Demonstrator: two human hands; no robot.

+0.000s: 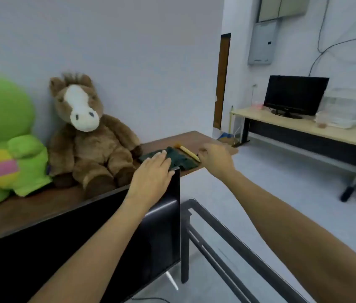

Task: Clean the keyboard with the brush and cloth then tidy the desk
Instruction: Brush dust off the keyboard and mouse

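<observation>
A dark green cloth (178,160) lies folded on the brown desk (196,138) near its far right end. On the cloth rests a brush with a yellow handle (187,152). My left hand (152,172) reaches over the monitor's top edge and lies flat with its fingers spread on the cloth's left part. To the right of the cloth is my right hand (214,159), its fingers curled at the near end of the brush. Whether they grip the brush is hidden by the back of the hand. No keyboard is in view.
A black monitor (89,237) stands in front of me between my arms and the cloth. A brown plush horse (87,136) and a green plush toy (4,138) sit against the wall to the left. A dark chair frame (227,241) is below right; a second desk with a screen (295,96) stands beyond.
</observation>
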